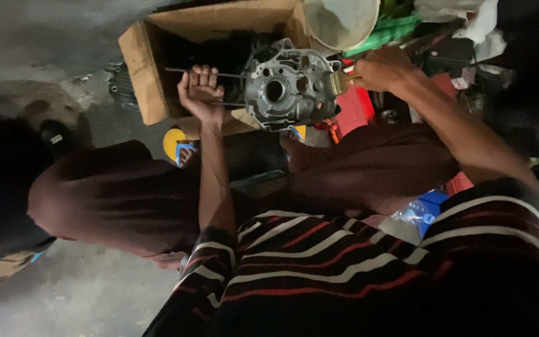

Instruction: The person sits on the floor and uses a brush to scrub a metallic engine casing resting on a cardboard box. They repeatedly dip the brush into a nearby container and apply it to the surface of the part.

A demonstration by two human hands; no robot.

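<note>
Grip, left hand (199,92): fingers curled shut around thin metal studs (204,72) that project sideways from a grey cast engine casing (285,89); the casing sits just to the right of this fist, held up off the floor. Right hand (378,68): fingers pinched together on the handle of a small paintbrush (337,81), whose bristles touch the casing's right edge. The casing thus lies between the two hands. Behind it stands an open cardboard box (148,68); a pale bucket (341,22) sits above, a red container (355,111) just beside the brush.
</note>
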